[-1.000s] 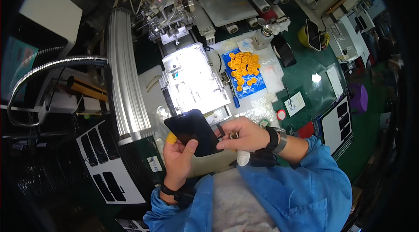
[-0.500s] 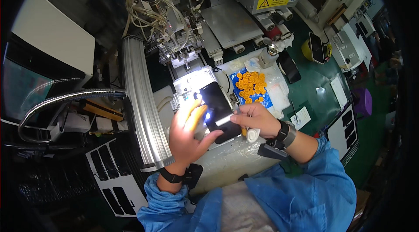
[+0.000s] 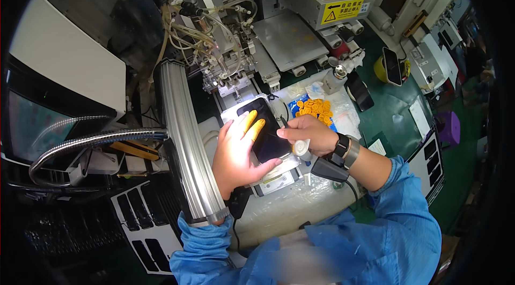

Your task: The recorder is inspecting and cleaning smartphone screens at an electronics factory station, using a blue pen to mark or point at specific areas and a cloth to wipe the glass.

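Observation:
A black glass phone panel (image 3: 272, 143) lies on the lit white fixture (image 3: 279, 180) in front of me. My left hand (image 3: 233, 153) rests over its left side, fingers spread, with orange finger cots on two fingers; the thumb is stretched along the lower end. My right hand (image 3: 314, 134) is closed at the panel's right edge around a small white roll (image 3: 301, 148), which looks like rolled cloth. A thin dark tip (image 3: 284, 122) shows by the index finger, too small to name.
Orange finger cots (image 3: 315, 109) are heaped on a blue bag to the right, near a metal-topped bottle (image 3: 337, 78) and a dark phone (image 3: 358, 92). A silver machine column (image 3: 188, 140) stands close on the left. Tubed machinery (image 3: 225, 43) is ahead.
The phone panel has gone from tilted in my hands to lying on the fixture. The bright glare and white strip on it are gone. My left fingers now spread over it.

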